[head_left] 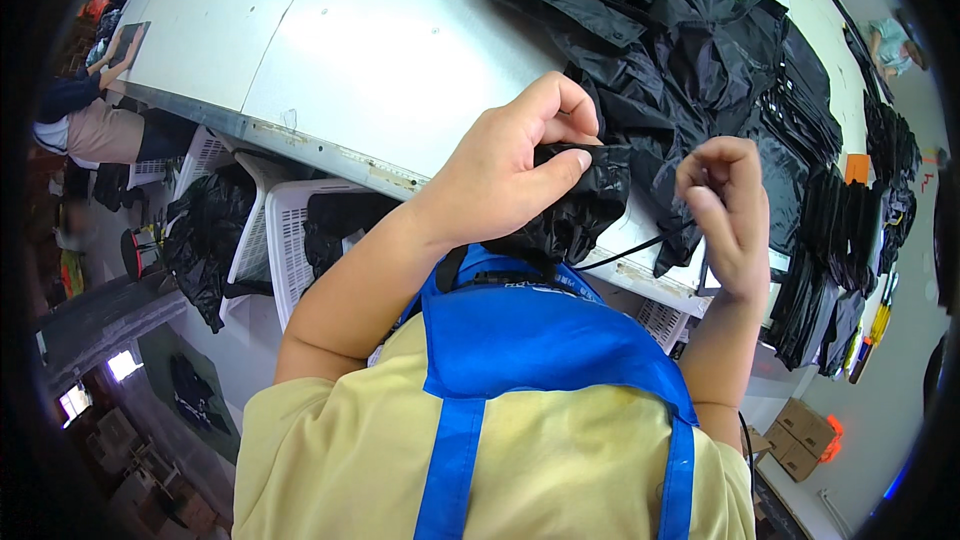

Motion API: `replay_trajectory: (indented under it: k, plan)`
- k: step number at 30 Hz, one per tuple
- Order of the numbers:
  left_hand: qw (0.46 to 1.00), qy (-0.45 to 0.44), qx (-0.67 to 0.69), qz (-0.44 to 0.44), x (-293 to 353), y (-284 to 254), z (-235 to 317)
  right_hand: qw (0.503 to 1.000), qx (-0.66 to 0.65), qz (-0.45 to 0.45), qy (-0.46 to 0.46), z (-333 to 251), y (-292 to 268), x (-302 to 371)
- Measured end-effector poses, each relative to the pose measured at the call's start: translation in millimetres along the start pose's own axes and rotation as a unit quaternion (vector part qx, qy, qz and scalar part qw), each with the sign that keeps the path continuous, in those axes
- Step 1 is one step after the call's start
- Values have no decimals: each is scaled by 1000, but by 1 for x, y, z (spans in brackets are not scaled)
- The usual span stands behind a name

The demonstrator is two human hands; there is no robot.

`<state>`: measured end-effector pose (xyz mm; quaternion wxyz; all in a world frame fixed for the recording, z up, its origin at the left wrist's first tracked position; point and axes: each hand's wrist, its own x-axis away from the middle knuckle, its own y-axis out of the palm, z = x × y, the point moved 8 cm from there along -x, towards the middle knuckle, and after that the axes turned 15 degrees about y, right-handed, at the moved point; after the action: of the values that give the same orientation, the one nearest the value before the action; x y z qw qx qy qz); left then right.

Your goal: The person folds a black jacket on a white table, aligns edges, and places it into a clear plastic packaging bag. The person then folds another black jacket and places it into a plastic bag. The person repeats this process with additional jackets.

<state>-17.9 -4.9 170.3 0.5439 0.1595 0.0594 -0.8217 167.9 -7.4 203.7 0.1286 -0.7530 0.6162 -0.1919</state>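
A black, thin, shiny garment (690, 50) lies crumpled on the white table, part of it hanging over the near edge by my apron. My left hand (530, 145) is closed on a bunched part of this black fabric (590, 190), pinched between thumb and fingers. From beneath that bunch a thin black cord (635, 253) stretches up and right to my right hand (728, 205). The right fingers are curled against the thumb on the cord; its end is hidden there.
The white table (380, 40) extends left, where another person (100, 125) works at its edge. White plastic baskets (290, 240) holding black material stand below at left. Stacked black pieces (830, 250) sit at right, near an orange card (857, 168). Cardboard boxes (800, 437) stand lower right.
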Motion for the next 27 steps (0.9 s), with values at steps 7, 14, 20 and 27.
replay_trajectory:
  k: [7,14,20,27]
  plan:
    - [998,-51,22,-3,0,4,-5,964,205,22,-165,-42,17,5]
    - [1000,-26,2,-11,-2,10,-6,957,213,15,-198,-47,23,7]
    - [999,-38,-12,-12,-1,9,-6,927,269,43,-258,-52,26,12]
    - [989,-66,131,12,0,8,-14,934,-355,-19,22,46,8,-16]
